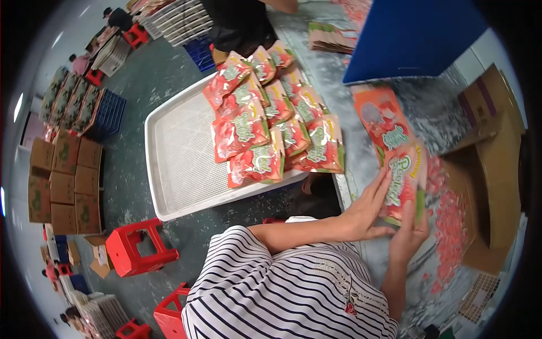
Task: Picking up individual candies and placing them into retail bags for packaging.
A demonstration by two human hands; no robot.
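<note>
A pink-and-red printed pouch (pixel 403 178) with a green edge lies slanted in front of me on the marbled table. My left hand (pixel 364 212) rests along its left side, fingers stretched and thumb apart. At the pouch's lower end my right hand (pixel 409 237) grips it, thumb and fingers about its edge. Just beyond, partly under this pouch, is a flat orange-red pouch (pixel 384 116). Small pink wrapped pieces (pixel 449 231) are heaped to the right of my right hand.
Several plump filled pouches (pixel 243 130) lie piled on the right part of a white mesh tray (pixel 178 164). A blue panel (pixel 415 39) stands at the back, an open cardboard box (pixel 488 186) at right. Red stools (pixel 138 246) stand on the floor; another person (pixel 240 25) is beyond the tray.
</note>
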